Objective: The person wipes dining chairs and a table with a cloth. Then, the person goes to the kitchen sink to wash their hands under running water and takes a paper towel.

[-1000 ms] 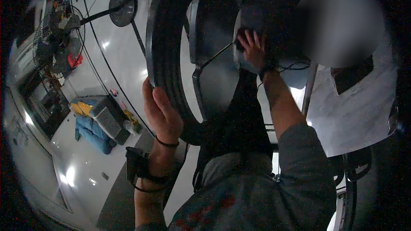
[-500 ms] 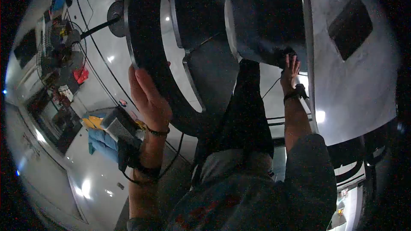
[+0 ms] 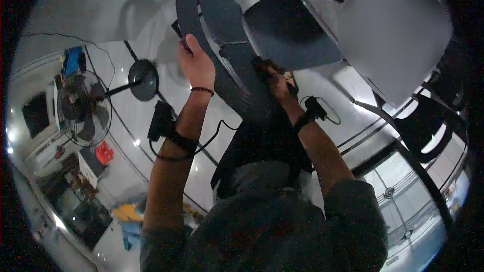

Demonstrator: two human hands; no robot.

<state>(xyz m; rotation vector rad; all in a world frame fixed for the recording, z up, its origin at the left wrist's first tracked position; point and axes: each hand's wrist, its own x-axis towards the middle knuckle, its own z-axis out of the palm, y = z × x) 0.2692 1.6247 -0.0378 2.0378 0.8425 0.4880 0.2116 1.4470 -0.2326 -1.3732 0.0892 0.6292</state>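
A dark chair [image 3: 224,20] with long curved slots in its backrest is tilted in front of me. Its flat seat panel [image 3: 292,30] extends to the upper right. My left hand [image 3: 199,68] grips the outer edge of the backrest, with part of the fingers hidden behind it. Close to the inner side of the backrest, my right hand [image 3: 278,84] is closed around a small dark thing [image 3: 264,66]; blur and shadow hide its kind. Something tan shows beside those fingers. Both wrists carry strapped black devices with cables.
A standing fan [image 3: 83,108] with a round base [image 3: 143,79] is on the left. Beyond lie a red bag [image 3: 104,152] and yellow and blue cloth [image 3: 128,214]. A pale table [image 3: 396,35] and another dark chair [image 3: 426,126] are on the right.
The chair appears smaller and lower in a shifted view. My right hand has moved from the seat panel to beside the backrest. My left hand now curls around the backrest edge.
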